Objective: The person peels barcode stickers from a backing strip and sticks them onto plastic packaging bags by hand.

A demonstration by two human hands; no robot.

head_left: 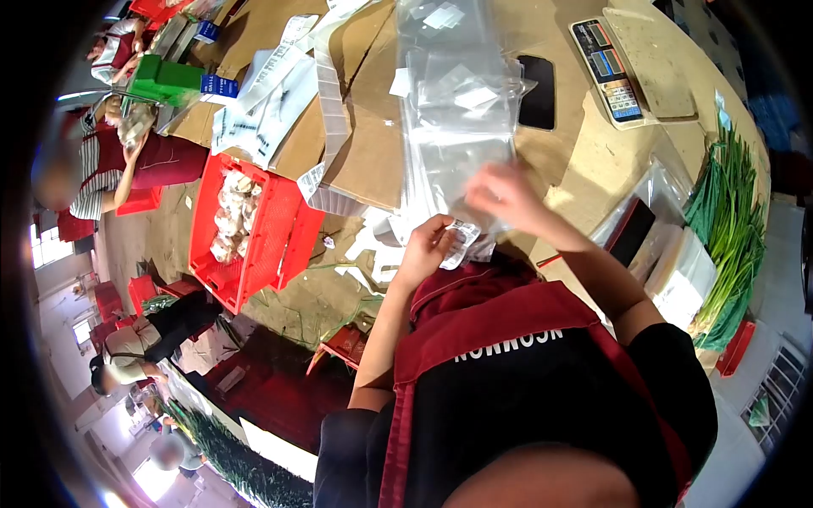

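My left hand (430,245) is closed, its thumb and fingers pinching a white printed label (460,243) in front of my apron. To its right, my right hand (501,195) hovers over the near end of a stack of clear plastic bags (461,148). That hand is smeared by motion, so its fingers do not show clearly. White label pieces (477,97) lie on the bags farther up. A long strip of labels (334,102) runs along the table to the left and hangs over its edge.
A phone (536,91) and a digital scale (605,72) lie beyond the bags. Green stalks (735,224) are bundled at right. Red crates (279,224) of pale produce stand at left, near a person (102,169) holding a bag. Other people work farther off.
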